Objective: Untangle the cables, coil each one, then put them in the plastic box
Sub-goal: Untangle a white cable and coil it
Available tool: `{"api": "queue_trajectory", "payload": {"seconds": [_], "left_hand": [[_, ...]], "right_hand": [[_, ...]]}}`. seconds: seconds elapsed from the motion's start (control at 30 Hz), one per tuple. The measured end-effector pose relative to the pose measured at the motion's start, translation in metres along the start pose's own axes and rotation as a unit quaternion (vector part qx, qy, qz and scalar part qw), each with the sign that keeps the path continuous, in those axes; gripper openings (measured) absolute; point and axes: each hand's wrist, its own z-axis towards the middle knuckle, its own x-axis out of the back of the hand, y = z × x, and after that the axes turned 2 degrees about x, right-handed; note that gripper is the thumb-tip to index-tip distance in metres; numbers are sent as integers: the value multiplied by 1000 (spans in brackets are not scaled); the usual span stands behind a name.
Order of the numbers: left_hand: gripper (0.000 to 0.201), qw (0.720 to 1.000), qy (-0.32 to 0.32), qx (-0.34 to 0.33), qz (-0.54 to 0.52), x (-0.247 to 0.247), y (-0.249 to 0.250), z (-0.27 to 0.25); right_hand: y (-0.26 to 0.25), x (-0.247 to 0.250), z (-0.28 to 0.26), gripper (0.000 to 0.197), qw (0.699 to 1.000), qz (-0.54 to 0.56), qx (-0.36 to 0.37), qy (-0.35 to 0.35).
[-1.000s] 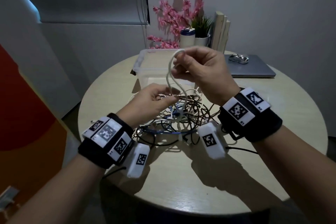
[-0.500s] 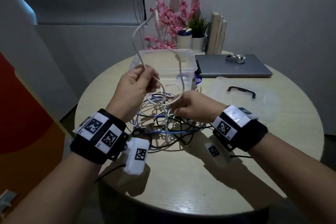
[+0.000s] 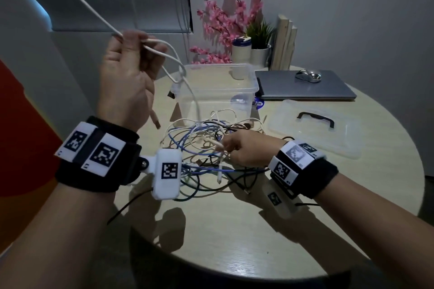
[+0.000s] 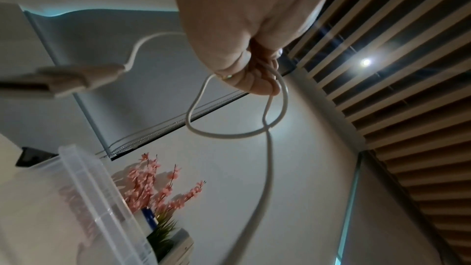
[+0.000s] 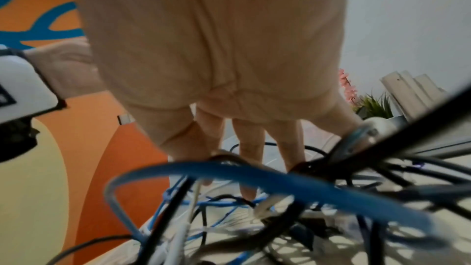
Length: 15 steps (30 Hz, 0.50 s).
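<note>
With the white cable [image 3: 150, 42] pinched in my left hand [image 3: 126, 73] and lifted high, I'm drawing it up out of the cable tangle [image 3: 211, 148], which sits under and around my right hand [image 3: 244, 150]; a loop stands above the left hand and the plug end dangles below it. Right hand is down on the pile, fingers curled on a white strand near a connector, probably to pin the rest while the white one slides free. Plastic box [image 3: 249, 70] sits open just beyond the tangle, between the hands and farther out, ready for coils; nothing coiled yet by my read. Its lid [image 3: 340, 134] lies beyond my right hand. Round pale table [image 3: 234, 241], dim room, closed laptop [image 3: 305, 87] with a mouse on it, pink flowers [image 3: 225, 19] and a small plant behind the box.
</note>
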Motion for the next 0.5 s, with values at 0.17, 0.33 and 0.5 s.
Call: {"api": "queue_trajectory", "payload": {"seconds": [0.17,0.33,0.5], "left_hand": [[21,999,25,37,6,8,-3,3],[22,993,18,109,36,8,-29,-16],[25,988,-20,142,53,2,-37,-33]], "right_hand": [[1,-2,1,22,996,73,31,44],[-5,0,2,60,992,102,11,66],[-8,1,5,73,963,182,20,199]]}}
